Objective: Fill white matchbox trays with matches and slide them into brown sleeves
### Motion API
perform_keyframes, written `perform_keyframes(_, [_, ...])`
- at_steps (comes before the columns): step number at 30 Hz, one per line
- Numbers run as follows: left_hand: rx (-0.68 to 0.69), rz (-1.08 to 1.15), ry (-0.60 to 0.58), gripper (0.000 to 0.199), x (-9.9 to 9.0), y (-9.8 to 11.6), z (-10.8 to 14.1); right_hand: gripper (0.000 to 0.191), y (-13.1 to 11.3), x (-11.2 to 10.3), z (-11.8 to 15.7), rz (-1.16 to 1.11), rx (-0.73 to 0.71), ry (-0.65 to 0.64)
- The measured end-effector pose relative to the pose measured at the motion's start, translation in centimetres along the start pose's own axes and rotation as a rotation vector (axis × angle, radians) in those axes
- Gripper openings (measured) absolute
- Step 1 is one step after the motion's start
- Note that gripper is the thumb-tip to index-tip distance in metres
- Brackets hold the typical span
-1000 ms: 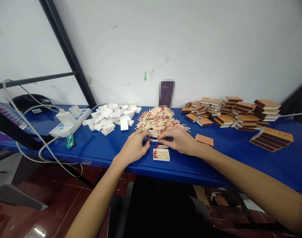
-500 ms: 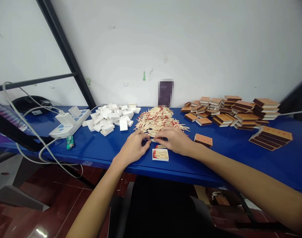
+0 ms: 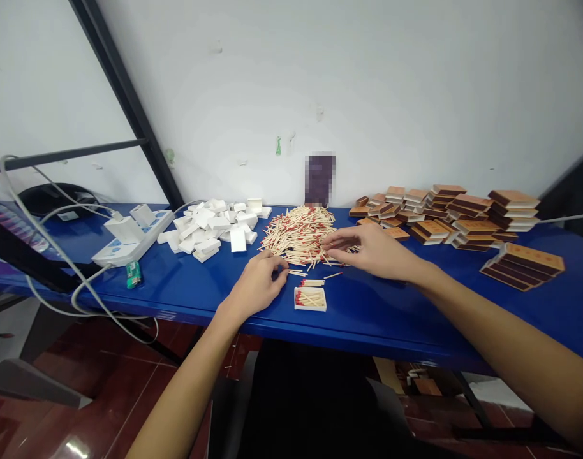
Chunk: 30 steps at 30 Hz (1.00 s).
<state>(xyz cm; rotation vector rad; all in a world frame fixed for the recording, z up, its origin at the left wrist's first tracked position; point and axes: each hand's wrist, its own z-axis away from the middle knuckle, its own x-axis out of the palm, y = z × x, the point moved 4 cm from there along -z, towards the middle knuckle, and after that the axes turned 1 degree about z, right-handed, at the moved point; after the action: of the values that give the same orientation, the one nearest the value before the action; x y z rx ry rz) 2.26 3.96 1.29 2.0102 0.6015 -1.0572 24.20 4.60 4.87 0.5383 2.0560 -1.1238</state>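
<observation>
A heap of red-tipped matches (image 3: 298, 234) lies at the middle of the blue table. My left hand (image 3: 260, 284) is at its front left, thumb and forefinger pinched at the ends of a few matches (image 3: 298, 273). Over the right side of the heap, my right hand (image 3: 368, 250) has its fingers apart and nothing visible in them. In front of the heap sits a white tray (image 3: 324, 306) with matches in it. A short row of matches (image 3: 312, 282) lies just behind this tray, with a single match (image 3: 333, 275) to its right.
White empty trays (image 3: 210, 223) are piled at the left of the heap. Orange and brown matchbox sleeves (image 3: 473, 226) stand in stacks on the right. Farther left are a power strip (image 3: 129, 245) with cables and a small green object (image 3: 133, 275).
My right hand has moved right and away from my left hand to the heap's right side, and its fingers have parted. A single match now shows on the table. My left hand has hardly moved.
</observation>
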Motion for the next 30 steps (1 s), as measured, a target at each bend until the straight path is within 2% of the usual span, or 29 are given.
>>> perform_keyframes(2, [-0.001, 0.007, -0.002, 0.014, 0.0, 0.0, 0.0, 0.024, 0.1, -0.6, 0.1, -0.019, -0.003, -0.078])
perform_keyframes(7, [-0.003, 0.004, -0.005, 0.013, 0.1, 0.1, 0.0, 0.026, -0.3, -1.2, 0.3, 0.160, -0.121, -0.180])
perform_keyframes(13, [-0.008, -0.003, 0.001, 0.013, 0.1, 0.1, 0.1, 0.013, -0.1, -0.4, 0.4, 0.001, -0.090, -0.256])
perform_keyframes(19, [0.000, 0.007, 0.001, 0.013, 0.0, 0.0, 0.0, 0.012, 0.5, 0.4, 0.5, -0.079, -0.040, -0.371])
perform_keyframes(24, [-0.005, -0.005, -0.013, 0.016, 0.0, 0.1, 0.0, 0.017, 0.8, 0.3, 0.5, 0.109, -0.079, -0.388])
perform_keyframes(30, [0.017, -0.009, -0.029, 0.017, 0.1, 0.0, 0.0, 0.018, 0.5, 0.5, 0.4, 0.152, -0.078, -0.383])
